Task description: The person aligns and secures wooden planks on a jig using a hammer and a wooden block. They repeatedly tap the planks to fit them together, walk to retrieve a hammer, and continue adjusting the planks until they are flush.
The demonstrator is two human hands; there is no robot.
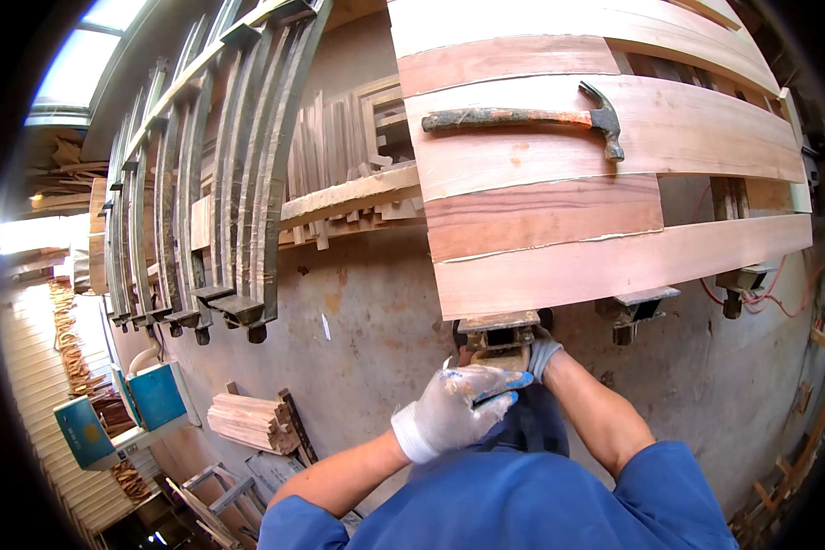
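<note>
Below the near edge of a panel of pale and reddish boards [559, 261], the metal end of a bar clamp [500, 323] sticks out toward me. My left hand [456, 410], in a whitish glove with blue fingertips, is closed just in front of this end; what its curled fingers hold cannot be made out. Gloved too, my right hand [544, 354] is against the clamp's right side, its fingers hidden behind the metal. A claw hammer [522, 118] with a worn handle lies across the boards, head to the right. Whitish glue shows along some seams.
More clamp ends [637, 307] jut from under the panel at right. A rack of long metal bar clamps [238, 183] stands at left. Wood strips [255, 422] are stacked on the concrete floor [367, 293], near a blue box-like machine [156, 399]. A red cord [768, 295] hangs at right.
</note>
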